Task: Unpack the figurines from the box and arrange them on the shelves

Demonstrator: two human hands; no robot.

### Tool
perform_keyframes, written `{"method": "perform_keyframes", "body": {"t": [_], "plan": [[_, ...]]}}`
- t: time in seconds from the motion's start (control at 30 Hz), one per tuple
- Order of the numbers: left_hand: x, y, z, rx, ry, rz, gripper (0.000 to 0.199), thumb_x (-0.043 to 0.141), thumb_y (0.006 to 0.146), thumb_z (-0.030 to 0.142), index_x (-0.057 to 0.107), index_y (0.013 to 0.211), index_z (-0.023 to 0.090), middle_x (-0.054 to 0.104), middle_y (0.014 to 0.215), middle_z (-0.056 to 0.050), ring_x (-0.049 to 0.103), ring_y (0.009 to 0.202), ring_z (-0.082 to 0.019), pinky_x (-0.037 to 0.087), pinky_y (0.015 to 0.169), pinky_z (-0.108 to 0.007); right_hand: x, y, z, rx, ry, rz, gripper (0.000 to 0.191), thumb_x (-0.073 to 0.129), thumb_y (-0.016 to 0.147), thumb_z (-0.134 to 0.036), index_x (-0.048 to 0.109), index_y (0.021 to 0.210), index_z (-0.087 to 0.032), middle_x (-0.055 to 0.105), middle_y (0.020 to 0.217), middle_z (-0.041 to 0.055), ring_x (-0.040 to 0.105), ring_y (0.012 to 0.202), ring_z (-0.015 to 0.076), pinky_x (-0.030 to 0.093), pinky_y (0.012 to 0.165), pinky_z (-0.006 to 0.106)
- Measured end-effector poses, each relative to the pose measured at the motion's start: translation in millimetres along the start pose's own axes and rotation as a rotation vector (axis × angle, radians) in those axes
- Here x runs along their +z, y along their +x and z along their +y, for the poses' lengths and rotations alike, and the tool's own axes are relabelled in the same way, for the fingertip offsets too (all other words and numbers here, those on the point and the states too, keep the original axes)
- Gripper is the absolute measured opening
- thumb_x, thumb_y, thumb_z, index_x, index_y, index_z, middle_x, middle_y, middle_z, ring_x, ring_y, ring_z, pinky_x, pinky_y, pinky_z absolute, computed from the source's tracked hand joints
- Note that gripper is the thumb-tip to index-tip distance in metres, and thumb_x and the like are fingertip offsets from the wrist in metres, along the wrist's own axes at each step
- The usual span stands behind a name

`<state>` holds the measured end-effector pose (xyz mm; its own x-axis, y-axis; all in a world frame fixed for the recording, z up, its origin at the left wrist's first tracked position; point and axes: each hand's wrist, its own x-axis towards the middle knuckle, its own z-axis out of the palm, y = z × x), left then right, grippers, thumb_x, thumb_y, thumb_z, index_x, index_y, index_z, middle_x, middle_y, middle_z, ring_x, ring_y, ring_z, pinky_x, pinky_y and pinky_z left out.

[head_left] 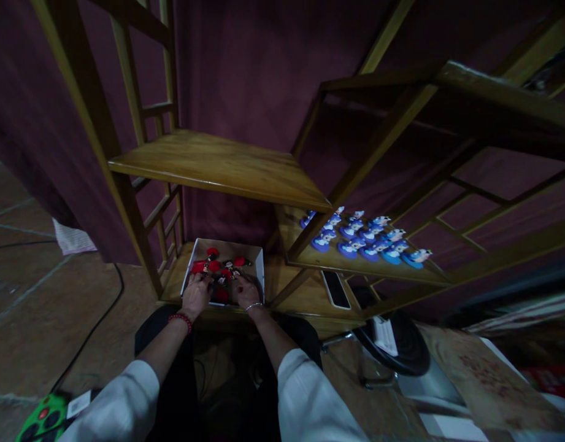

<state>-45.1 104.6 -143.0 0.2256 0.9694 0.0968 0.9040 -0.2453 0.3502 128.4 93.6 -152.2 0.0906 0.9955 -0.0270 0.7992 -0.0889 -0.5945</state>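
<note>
Inside a shallow white cardboard box on the low wooden shelf lie several small red-and-black figurines. My left hand, with a red bead bracelet at the wrist, reaches over the box's front left edge, its fingers curled at a small dark figurine. At the right side of the box my right hand, wearing a thin bracelet, has its fingers closed at another figurine. The fingertips of both hands are small and dim, partly hidden among the figurines.
A wooden shelf board hangs above the box. Several blue-and-purple figurines stand in rows on the shelf to the right. A phone lies below them. A black round stool and a green object are nearby.
</note>
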Motion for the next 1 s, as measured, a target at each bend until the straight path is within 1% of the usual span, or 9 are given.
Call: {"method": "perform_keyframes", "body": {"t": [0.13,0.2,0.3,0.47,0.57,0.67,0.73,0.83,1.0], "plan": [[2.5,2.1,0.3,-0.026,0.023,-0.006,0.025,0.053,0.074,0.021,0.063,0.097,0.021,0.054,0.101,-0.009,0.047,0.102,-0.023,0.038,0.092,-0.033,1.8,-1.0,2.9,0.031,-0.002,0.0,0.045,0.047,0.073,-0.007,0.057,0.115,-0.021,0.064,0.105,0.0028,0.059,0.095,0.0125,0.044,0.089,0.023],[3.1,3.0,1.9,-0.022,0.036,-0.012,0.023,0.051,0.076,0.02,0.063,0.095,0.019,0.053,0.102,-0.01,0.047,0.102,-0.023,0.038,0.091,-0.033,2.8,-1.0,4.2,0.031,-0.005,0.006,0.043,0.048,0.074,-0.009,0.058,0.114,-0.022,0.064,0.103,0.0022,0.06,0.091,0.0121,0.044,0.087,0.021],[1.1,3.9,5.1,-0.006,0.048,-0.039,0.022,0.049,0.077,0.018,0.063,0.093,0.017,0.052,0.105,-0.012,0.047,0.103,-0.024,0.039,0.089,-0.033,4.2,-0.8,5.1,0.035,-0.017,0.012,0.042,0.049,0.074,-0.012,0.058,0.113,-0.023,0.063,0.104,0.0017,0.059,0.091,0.0116,0.044,0.086,0.02],[-6.3,6.1,9.5,0.034,0.069,-0.087,0.031,0.045,0.078,0.013,0.058,0.106,0.013,0.054,0.109,-0.014,0.048,0.104,-0.024,0.039,0.09,-0.034,5.8,0.6,3.8,0.077,-0.056,-0.001,0.04,0.051,0.074,-0.016,0.059,0.112,-0.025,0.059,0.107,0.0029,0.059,0.089,0.0118,0.045,0.083,0.02],[-7.4,8.1,10.9,0.081,0.081,-0.085,0.026,0.044,0.078,0.011,0.061,0.098,0.012,0.058,0.105,-0.014,0.048,0.103,-0.024,0.04,0.088,-0.033,7.0,1.5,2.9,0.075,-0.076,-0.024,0.039,0.052,0.074,-0.016,0.059,0.112,-0.026,0.059,0.107,0.0032,0.059,0.088,0.0123,0.044,0.084,0.021],[-5.1,10.5,11.1,0.113,0.103,-0.059,0.025,0.039,0.08,0.011,0.063,0.088,0.014,0.061,0.097,-0.013,0.05,0.101,-0.025,0.043,0.082,-0.033,9.2,1.8,3.3,0.061,-0.09,-0.052,0.039,0.052,0.075,-0.018,0.059,0.112,-0.027,0.062,0.101,0.0021,0.059,0.09,0.013,0.043,0.085,0.023],[-3.0,12.4,10.6,0.116,0.111,-0.048,0.027,0.037,0.081,0.011,0.063,0.085,0.015,0.062,0.092,-0.012,0.052,0.099,-0.025,0.043,0.08,-0.032,11.0,1.9,4.6,0.042,-0.085,-0.059,0.038,0.052,0.075,-0.019,0.058,0.112,-0.027,0.063,0.098,0.0013,0.059,0.09,0.013,0.043,0.084,0.023],[-0.6,15.9,9.0,0.106,0.081,-0.06,0.026,0.038,0.08,0.011,0.063,0.083,0.016,0.063,0.087,-0.011,0.054,0.095,-0.023,0.042,0.082,-0.032,13.2,2.8,6.9,0.031,-0.062,-0.075,0.039,0.052,0.076,-0.02,0.056,0.114,-0.027,0.065,0.099,-0.0002,0.059,0.09,0.0126,0.044,0.083,0.023],[0.2,22.6,5.2,0.055,0.068,-0.074,0.022,0.044,0.077,0.014,0.063,0.089,0.013,0.063,0.091,-0.012,0.054,0.095,-0.024,0.04,0.087,-0.033,10.3,8.2,3.0,0.041,-0.073,-0.1,0.038,0.055,0.076,-0.023,0.057,0.113,-0.027,0.066,0.097,-0.0018,0.06,0.09,0.0134,0.045,0.081,0.023]]}}
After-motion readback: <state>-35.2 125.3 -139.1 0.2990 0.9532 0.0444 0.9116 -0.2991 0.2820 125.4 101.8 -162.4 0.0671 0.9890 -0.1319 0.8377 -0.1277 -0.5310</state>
